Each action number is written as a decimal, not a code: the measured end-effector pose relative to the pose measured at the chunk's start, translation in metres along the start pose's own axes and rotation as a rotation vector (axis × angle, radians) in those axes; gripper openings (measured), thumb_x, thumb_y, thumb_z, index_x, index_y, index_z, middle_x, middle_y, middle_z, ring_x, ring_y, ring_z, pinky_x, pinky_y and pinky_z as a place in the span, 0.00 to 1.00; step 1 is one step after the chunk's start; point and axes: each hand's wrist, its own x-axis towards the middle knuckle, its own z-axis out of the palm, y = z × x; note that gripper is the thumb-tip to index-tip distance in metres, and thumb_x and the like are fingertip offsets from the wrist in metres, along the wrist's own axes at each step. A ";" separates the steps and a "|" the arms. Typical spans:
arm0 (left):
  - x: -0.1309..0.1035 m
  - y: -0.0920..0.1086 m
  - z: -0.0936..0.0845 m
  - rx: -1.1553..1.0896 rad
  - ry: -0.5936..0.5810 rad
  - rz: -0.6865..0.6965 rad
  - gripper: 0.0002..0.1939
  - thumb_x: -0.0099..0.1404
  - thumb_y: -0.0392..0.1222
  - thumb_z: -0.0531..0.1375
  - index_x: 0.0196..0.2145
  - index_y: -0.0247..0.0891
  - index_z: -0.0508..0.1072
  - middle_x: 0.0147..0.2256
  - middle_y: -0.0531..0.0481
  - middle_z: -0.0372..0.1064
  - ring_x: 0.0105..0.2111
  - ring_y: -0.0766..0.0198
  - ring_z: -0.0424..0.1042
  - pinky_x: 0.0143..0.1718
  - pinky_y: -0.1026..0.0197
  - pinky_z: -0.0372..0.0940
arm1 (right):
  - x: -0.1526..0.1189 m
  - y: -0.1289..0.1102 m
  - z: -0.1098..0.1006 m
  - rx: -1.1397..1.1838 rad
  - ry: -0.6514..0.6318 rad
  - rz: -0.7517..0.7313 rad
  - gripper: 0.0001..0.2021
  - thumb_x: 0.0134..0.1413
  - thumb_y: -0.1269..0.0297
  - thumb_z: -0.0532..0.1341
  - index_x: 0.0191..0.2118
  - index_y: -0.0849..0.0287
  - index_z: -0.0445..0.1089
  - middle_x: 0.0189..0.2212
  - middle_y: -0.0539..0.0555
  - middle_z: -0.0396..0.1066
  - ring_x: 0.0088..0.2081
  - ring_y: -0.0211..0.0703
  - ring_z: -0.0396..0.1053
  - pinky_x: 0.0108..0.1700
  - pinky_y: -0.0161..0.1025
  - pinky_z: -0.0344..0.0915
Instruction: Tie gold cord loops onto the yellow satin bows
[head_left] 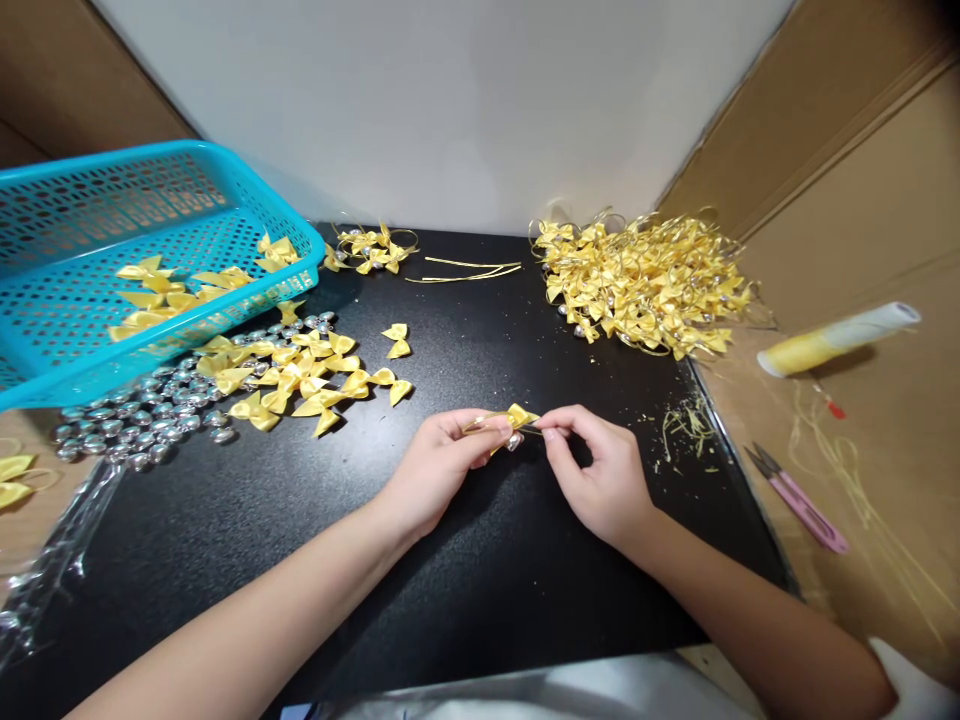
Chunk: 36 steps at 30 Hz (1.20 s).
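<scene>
Between the thumb and fingers of my left hand (442, 462) is a small yellow satin bow (519, 413), held above the black table. A thin gold cord runs from it, and a silver bead (514, 441) hangs just beneath. My right hand (600, 470) is closed in a pinch at the bow's right side, on what looks like the end of the gold cord. The fingertips partly hide that end. Loose yellow bows (300, 375) lie to the left, beside a spread of silver beads (161, 410).
A blue basket (262, 195) with bows stands at left. Finished-looking corded bows (637, 285) are heaped back right, a smaller cluster (371, 248) back left. Cut gold cords (469, 273), trimmings (686, 425), pink thread snips (802, 505) and a yellow-white roll (836, 340) lie around.
</scene>
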 end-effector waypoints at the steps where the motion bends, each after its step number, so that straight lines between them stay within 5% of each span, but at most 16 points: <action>1: 0.000 0.000 0.000 0.013 -0.006 0.006 0.07 0.51 0.43 0.68 0.24 0.36 0.79 0.22 0.53 0.69 0.23 0.70 0.56 0.27 0.64 0.51 | 0.000 0.000 0.000 -0.002 -0.002 -0.007 0.07 0.56 0.74 0.56 0.33 0.57 0.69 0.22 0.48 0.71 0.24 0.37 0.70 0.30 0.34 0.67; 36: -0.003 -0.006 -0.002 0.029 -0.055 0.092 0.03 0.55 0.40 0.69 0.29 0.39 0.82 0.28 0.52 0.77 0.28 0.69 0.69 0.35 0.66 0.63 | -0.001 -0.003 -0.004 -0.086 0.039 -0.232 0.10 0.56 0.80 0.55 0.34 0.59 0.69 0.20 0.47 0.65 0.23 0.36 0.63 0.32 0.37 0.65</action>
